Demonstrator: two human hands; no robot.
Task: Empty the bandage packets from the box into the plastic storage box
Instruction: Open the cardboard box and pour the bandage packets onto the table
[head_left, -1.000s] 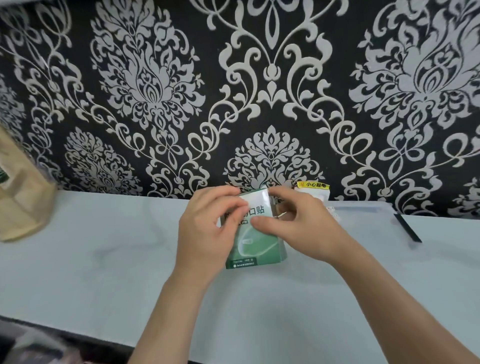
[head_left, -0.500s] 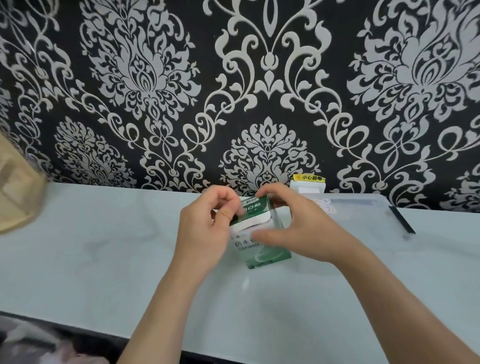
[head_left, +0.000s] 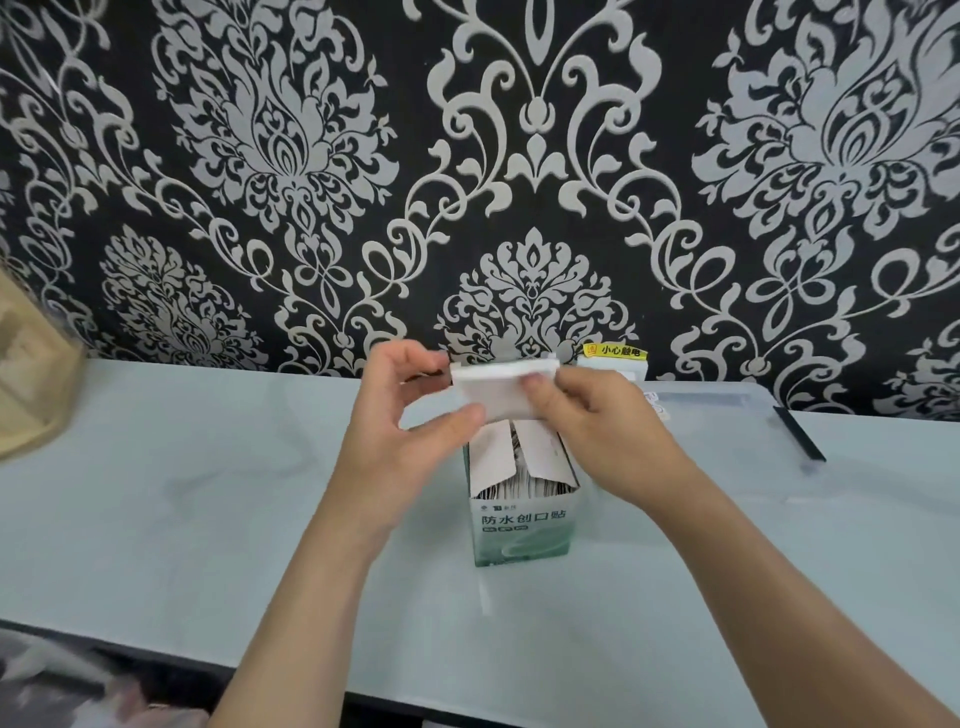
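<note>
Left hand (head_left: 410, 415) and right hand (head_left: 597, 421) pinch the top flap (head_left: 498, 384) of the box (head_left: 522, 530) standing just in front of the plastic storage box (head_left: 727, 415), packets (head_left: 524, 488) inside; a hard tug could tip it, spilling them.

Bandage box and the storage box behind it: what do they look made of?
The bandage box looks like thin printed cardboard, slightly glossy green outside, matte white inside its folded-open flaps. The storage box is probably clear rigid plastic: the table shows through it.

Wooden object (head_left: 28, 384) cut off at left edge; lower left blurred; right hand (head_left: 597, 421) partly hides plastic storage box (head_left: 727, 410).
</note>
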